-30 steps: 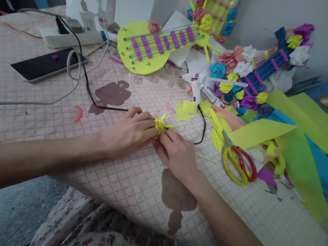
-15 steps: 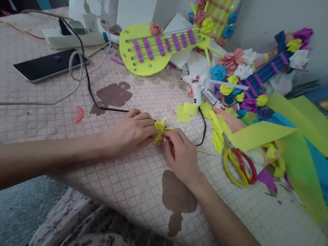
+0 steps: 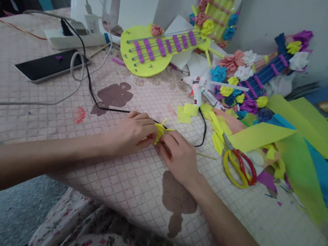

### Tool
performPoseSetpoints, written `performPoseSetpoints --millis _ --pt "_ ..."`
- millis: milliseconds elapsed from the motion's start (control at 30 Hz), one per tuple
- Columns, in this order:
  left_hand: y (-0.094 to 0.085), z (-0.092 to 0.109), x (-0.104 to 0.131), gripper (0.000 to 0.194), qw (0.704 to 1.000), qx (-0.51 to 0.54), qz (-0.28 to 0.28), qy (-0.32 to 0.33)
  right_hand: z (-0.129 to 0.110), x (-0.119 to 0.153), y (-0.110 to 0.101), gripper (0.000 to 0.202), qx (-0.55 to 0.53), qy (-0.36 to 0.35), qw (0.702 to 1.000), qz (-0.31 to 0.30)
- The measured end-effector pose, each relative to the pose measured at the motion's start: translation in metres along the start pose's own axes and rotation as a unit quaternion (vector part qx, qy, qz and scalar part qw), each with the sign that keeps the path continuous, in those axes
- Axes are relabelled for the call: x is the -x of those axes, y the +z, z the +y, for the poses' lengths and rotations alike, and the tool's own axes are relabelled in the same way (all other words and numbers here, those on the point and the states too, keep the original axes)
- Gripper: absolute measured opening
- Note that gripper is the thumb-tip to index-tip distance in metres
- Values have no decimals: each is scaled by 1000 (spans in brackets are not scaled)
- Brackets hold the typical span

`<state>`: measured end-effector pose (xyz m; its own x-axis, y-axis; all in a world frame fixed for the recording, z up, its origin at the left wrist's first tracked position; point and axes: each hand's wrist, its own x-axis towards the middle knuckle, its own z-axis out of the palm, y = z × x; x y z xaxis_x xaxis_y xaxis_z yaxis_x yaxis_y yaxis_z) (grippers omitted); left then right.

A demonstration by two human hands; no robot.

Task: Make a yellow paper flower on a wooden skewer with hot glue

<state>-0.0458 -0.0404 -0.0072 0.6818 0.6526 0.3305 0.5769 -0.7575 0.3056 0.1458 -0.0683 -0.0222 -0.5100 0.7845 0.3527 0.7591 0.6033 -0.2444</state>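
Between my hands, above the quilted table cover (image 3: 128, 188), is a small yellow paper piece (image 3: 159, 132) with thin points sticking up. My left hand (image 3: 134, 132) pinches its left side, fingers curled. On its right side, the fingers of my right hand (image 3: 178, 152) are bent and closed on it. A thin stick (image 3: 207, 156) lies just right of my right hand. The black cord (image 3: 112, 109) passes behind both hands.
Behind are a glue gun (image 3: 198, 93), yellow paper squares (image 3: 184, 114) and a yellow paper guitar (image 3: 146, 59). Scissors (image 3: 238, 165) and paper strips (image 3: 311, 160) lie right. A phone (image 3: 50, 66) and power strip (image 3: 74, 38) are left.
The fingers of my right hand have shifted slightly left and down around the yellow piece, which has turned a little. The view has moved very slightly.
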Motion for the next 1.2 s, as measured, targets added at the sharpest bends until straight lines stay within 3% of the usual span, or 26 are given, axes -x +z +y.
performPoseSetpoints --millis 367,733,1200 --pt "3 -3 1 9 1000 13 -13 2 1 2 1 16 -16 0 1000 -18" --pt "2 -1 -1 11 998 60 -24 -11 2 4 5 16 38 -70 995 64" --pt "5 -2 0 8 996 91 0 -7 4 6 5 18 54 -99 990 81"
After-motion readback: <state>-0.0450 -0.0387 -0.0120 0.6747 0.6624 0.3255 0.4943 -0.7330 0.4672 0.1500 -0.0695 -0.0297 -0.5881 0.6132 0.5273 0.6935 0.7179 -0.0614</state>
